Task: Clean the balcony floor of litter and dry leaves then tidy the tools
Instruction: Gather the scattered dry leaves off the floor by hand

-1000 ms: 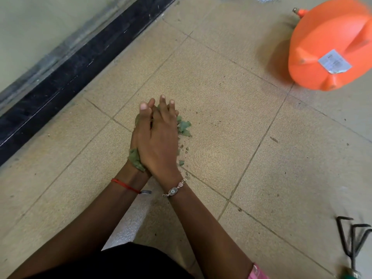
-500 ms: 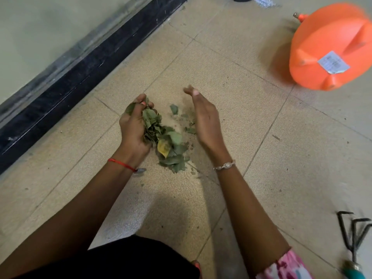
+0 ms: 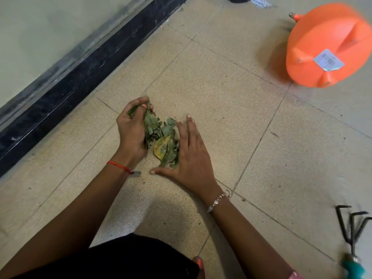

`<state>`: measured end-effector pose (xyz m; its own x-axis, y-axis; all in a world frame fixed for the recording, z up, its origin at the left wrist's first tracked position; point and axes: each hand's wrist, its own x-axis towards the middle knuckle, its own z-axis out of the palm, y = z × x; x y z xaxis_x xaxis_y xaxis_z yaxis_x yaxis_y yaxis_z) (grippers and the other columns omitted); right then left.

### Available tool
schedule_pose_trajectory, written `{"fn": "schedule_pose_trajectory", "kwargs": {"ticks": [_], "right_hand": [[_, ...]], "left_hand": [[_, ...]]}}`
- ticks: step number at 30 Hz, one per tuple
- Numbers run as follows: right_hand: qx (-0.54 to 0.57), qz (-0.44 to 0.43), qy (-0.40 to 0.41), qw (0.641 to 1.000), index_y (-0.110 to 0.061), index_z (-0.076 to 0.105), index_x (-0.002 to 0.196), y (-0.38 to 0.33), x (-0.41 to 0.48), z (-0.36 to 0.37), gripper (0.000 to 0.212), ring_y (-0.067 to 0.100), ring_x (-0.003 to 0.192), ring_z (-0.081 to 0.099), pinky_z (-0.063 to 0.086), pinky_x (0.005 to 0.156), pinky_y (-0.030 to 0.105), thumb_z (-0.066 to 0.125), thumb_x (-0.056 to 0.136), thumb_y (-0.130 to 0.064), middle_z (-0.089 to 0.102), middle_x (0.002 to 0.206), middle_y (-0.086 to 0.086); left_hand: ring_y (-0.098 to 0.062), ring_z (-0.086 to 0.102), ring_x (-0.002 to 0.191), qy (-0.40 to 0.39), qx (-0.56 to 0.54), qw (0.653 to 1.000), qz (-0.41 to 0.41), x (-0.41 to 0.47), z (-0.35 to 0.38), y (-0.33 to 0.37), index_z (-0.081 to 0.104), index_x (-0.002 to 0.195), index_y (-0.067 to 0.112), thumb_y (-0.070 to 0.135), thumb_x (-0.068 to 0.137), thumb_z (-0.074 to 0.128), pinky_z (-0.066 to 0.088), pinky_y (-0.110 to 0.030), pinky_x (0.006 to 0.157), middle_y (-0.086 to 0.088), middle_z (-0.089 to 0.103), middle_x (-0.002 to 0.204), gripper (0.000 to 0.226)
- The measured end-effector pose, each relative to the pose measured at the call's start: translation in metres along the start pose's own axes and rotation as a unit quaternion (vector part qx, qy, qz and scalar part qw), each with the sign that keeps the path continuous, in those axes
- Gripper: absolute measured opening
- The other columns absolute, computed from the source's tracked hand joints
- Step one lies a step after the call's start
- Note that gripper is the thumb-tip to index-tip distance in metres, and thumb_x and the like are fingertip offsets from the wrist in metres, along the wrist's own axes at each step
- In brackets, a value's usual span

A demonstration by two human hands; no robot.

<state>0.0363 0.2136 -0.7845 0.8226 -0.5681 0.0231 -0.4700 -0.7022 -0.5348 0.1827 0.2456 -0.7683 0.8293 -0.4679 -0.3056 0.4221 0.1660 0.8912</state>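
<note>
As left hand (image 3: 131,129) grips leaves (image 3: 163,143), rake (image 3: 352,224), orange container (image 3: 326,45)

Part of the dry leaves (image 3: 161,137) is covered by the curled fingers of the left hand (image 3: 131,127) and by the right hand (image 3: 191,156). The orange container (image 3: 326,45) is blurred and clipped by the right edge; its label (image 3: 328,60) cannot be read. The hand rake (image 3: 352,234) is cut off at its handle by the bottom edge.

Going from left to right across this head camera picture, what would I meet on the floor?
left hand gripping some leaves → pile of dry leaves → right hand, flat against the pile → orange container
</note>
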Motion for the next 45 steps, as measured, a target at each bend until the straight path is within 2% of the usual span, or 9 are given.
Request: {"fn": "schedule_pose_trajectory", "kwargs": {"ticks": [4,10,17,19,21,26,30,37,45], "right_hand": [[0.027,0.038,0.005,0.999,-0.012,0.014,0.149,-0.002,0.04,-0.001,0.107,0.023,0.145,0.01,0.008,0.118,0.033,0.062,0.07,-0.067,0.013,0.156,0.012],[0.077,-0.042,-0.023,0.996,-0.002,0.037,0.14,0.0,0.056,0.003,0.075,0.025,0.139,0.028,0.018,0.116,0.032,0.071,0.079,-0.03,0.036,0.147,0.014],[0.137,-0.061,0.002,0.989,0.002,0.033,0.14,-0.003,0.047,0.006,0.064,0.024,0.135,0.034,0.03,0.113,0.035,0.058,0.084,-0.016,0.038,0.143,0.016],[0.205,-0.042,0.002,0.978,-0.001,0.036,0.137,-0.006,0.044,0.001,0.061,0.018,0.127,0.042,0.037,0.105,0.027,0.051,0.08,-0.017,0.042,0.138,0.011],[0.3,-0.01,0.055,0.952,-0.001,0.046,0.13,-0.009,0.043,-0.001,0.053,0.013,0.116,0.048,0.04,0.099,0.021,0.046,0.081,-0.02,0.049,0.129,0.009],[0.379,0.152,0.193,0.892,-0.002,0.055,0.124,-0.029,0.049,0.014,0.045,0.015,0.124,0.048,0.037,0.107,0.032,0.039,0.094,-0.031,0.054,0.131,0.009],[0.477,0.199,0.194,0.834,-0.009,0.057,0.126,-0.043,0.051,0.021,0.043,0.008,0.123,0.049,0.038,0.107,0.029,0.039,0.093,-0.029,0.057,0.132,0.003],[0.708,0.266,0.151,0.637,-0.006,0.06,0.122,-0.04,0.053,0.012,0.032,0.011,0.119,0.055,0.042,0.104,0.027,0.041,0.097,-0.013,0.06,0.128,0.003],[0.78,0.247,0.131,0.559,0.0,0.063,0.115,-0.047,0.045,0.012,0.029,0.01,0.121,0.054,0.037,0.109,0.032,0.045,0.095,-0.009,0.061,0.127,0.003]], "left_hand": [[-0.01,0.061,0.079,-0.005,0.116,0.991,0.062,-0.002,-0.001,-0.004,0.067,0.088,0.015,0.001,0.091,0.054,0.051,-0.027,0.079,0.001,0.065,0.083,0.02],[-0.005,0.065,0.095,-0.043,0.224,0.965,0.128,-0.016,0.002,-0.012,0.066,0.097,0.009,-0.004,0.09,0.052,0.049,-0.019,0.085,0.001,0.068,0.097,0.02],[-0.012,0.062,0.103,-0.046,0.276,0.947,0.158,-0.015,0.003,-0.017,0.066,0.093,0.02,-0.005,0.087,0.051,0.049,-0.029,0.095,-0.004,0.066,0.105,0.029],[-0.012,0.062,0.104,-0.048,0.291,0.941,0.165,-0.014,0.003,-0.018,0.067,0.095,0.016,-0.004,0.088,0.051,0.05,-0.032,0.095,-0.005,0.066,0.106,0.026],[-0.012,0.062,0.106,-0.052,0.285,0.945,0.151,-0.014,0.003,-0.019,0.067,0.095,0.015,-0.002,0.088,0.052,0.049,-0.035,0.097,-0.003,0.067,0.107,0.024],[-0.014,0.064,0.102,-0.036,0.284,0.95,0.128,-0.028,0.007,-0.027,0.069,0.097,0.015,0.01,0.09,0.054,0.051,-0.039,0.093,-0.003,0.07,0.104,0.018],[-0.014,0.066,0.087,-0.009,0.149,0.988,0.049,-0.034,0.015,-0.025,0.068,0.093,0.011,0.012,0.086,0.048,0.052,-0.025,0.076,-0.002,0.07,0.09,0.021],[-0.013,0.066,0.09,-0.03,-0.118,0.989,-0.088,-0.041,0.024,-0.02,0.064,0.091,0.008,0.01,0.095,0.033,0.051,-0.022,0.077,-0.003,0.069,0.092,0.032],[-0.012,0.068,0.078,-0.01,-0.204,0.974,-0.098,-0.053,0.023,-0.007,0.06,0.087,0.005,0.01,0.095,0.029,0.054,-0.02,0.07,-0.002,0.07,0.08,0.033]]}}
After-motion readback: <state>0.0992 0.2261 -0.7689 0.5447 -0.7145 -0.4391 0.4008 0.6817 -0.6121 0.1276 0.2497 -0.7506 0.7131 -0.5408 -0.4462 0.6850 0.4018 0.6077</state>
